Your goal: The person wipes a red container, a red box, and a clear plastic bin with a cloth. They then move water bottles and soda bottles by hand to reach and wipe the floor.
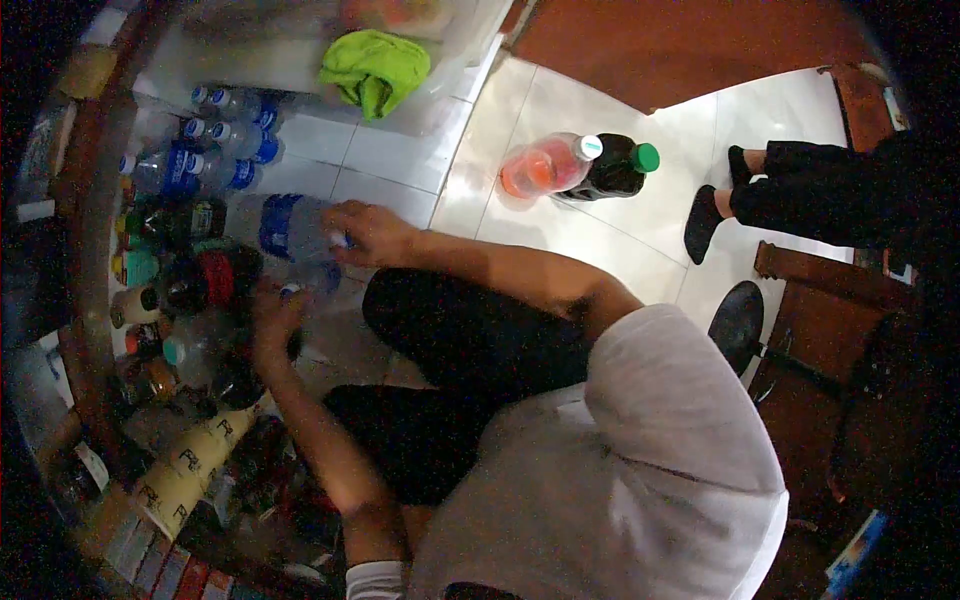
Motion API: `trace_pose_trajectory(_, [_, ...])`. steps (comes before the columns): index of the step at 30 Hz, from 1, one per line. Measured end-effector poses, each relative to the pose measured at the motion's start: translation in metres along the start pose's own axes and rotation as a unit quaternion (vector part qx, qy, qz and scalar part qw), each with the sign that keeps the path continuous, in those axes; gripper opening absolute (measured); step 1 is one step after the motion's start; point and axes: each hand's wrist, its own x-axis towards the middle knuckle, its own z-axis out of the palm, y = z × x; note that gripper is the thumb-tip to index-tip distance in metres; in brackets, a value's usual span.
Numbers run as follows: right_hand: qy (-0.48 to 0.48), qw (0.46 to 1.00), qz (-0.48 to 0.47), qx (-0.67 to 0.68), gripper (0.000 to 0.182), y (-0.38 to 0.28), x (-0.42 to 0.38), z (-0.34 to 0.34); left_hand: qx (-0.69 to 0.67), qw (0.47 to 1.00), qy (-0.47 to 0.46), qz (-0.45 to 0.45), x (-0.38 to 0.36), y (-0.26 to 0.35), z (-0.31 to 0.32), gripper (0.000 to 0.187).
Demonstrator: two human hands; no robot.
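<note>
My right hand [372,234] is closed around the neck of a clear plastic bottle with a blue label [283,226], which lies tilted with its cap toward me. Lower down, my left hand [275,318] is blurred beside a second clear bottle [316,280] with a pale cap; its grip cannot be made out. Bottles with blue labels [180,172] stand at the upper left. Near my left hand are a dark bottle with a red label [218,277] and a clear bottle with a green cap [205,352].
A green cloth [378,72] lies at the top. A pink-orange bottle [545,168] and a dark bottle with a green cap [615,168] are on the tiles. Another person's legs [810,195] are at right. Yellow printed cups [195,465] lie at lower left.
</note>
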Motion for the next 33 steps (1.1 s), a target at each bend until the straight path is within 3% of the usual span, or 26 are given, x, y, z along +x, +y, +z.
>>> trace_pose_trajectory(2, [0.003, 0.998, -0.028, 0.054, 0.031, -0.006, -0.011, -0.031, -0.018, 0.999, -0.024, -0.03, 0.0, 0.006, -0.004, 0.049])
trace_pose_trajectory(4, [0.048, 0.997, -0.053, 0.011, 0.024, -0.024, -0.021, -0.059, -0.024, 0.998, -0.046, -0.038, 0.006, -0.001, 0.001, 0.049])
trace_pose_trajectory(7, [0.07, 0.996, -0.054, -0.024, 0.021, -0.046, -0.045, -0.099, -0.03, 0.996, -0.046, 0.067, 0.016, 0.003, 0.002, 0.047])
trace_pose_trajectory(13, [0.061, 0.981, 0.155, -0.101, 0.017, -0.093, -0.109, -0.177, -0.105, 0.994, -0.021, -0.014, 0.015, 0.027, 0.003, 0.046])
trace_pose_trajectory(16, [0.07, 0.96, 0.231, -0.138, 0.019, -0.102, -0.149, -0.201, 0.049, 0.998, -0.023, 0.015, 0.033, 0.024, 0.007, 0.045])
trace_pose_trajectory(17, [0.067, 0.96, 0.233, -0.14, 0.019, -0.1, -0.163, -0.207, -0.033, 0.999, -0.039, 0.018, 0.028, 0.031, 0.004, 0.046])
trace_pose_trajectory(19, [0.139, 0.915, 0.363, -0.108, 0.015, -0.101, -0.187, -0.217, -0.117, 0.991, -0.059, 0.017, 0.021, 0.048, -0.002, 0.046])
trace_pose_trajectory(22, [0.21, 0.85, 0.468, -0.116, 0.01, -0.104, -0.209, -0.224, -0.035, 0.997, -0.067, -0.014, 0.031, 0.053, 0.001, 0.048])
trace_pose_trajectory(24, [0.258, 0.832, 0.475, -0.127, 0.01, -0.083, -0.242, -0.218, 0.045, 0.989, -0.064, 0.125, 0.056, 0.018, 0.006, 0.044])
trace_pose_trajectory(25, [0.304, 0.812, 0.478, -0.139, 0.011, -0.075, -0.255, -0.218, 0.046, 0.989, -0.066, 0.124, 0.088, -0.011, 0.01, 0.044])
trace_pose_trajectory(26, [0.303, 0.812, 0.479, -0.138, 0.011, -0.072, -0.261, -0.221, -0.015, 0.983, -0.175, 0.061, 0.131, -0.044, 0.012, 0.042])
trace_pose_trajectory(28, [0.39, 0.773, 0.489, -0.108, 0.013, -0.067, -0.27, -0.227, -0.076, 0.957, -0.28, -0.004, 0.131, -0.037, 0.011, 0.04])
trace_pose_trajectory(29, [0.418, 0.757, 0.492, -0.1, 0.015, -0.062, -0.272, -0.233, 0.014, 0.981, -0.173, 0.091, 0.085, 0.01, 0.003, 0.038])
trace_pose_trajectory(31, [0.444, 0.749, 0.484, -0.091, 0.016, -0.053, -0.273, -0.24, 0.107, 0.974, -0.067, 0.187, 0.05, 0.062, -0.004, 0.036])
trace_pose_trajectory(33, [0.454, 0.745, 0.48, -0.089, 0.017, -0.044, -0.27, -0.247, 0.048, 0.991, -0.112, 0.047, 0.046, 0.08, -0.006, 0.036])
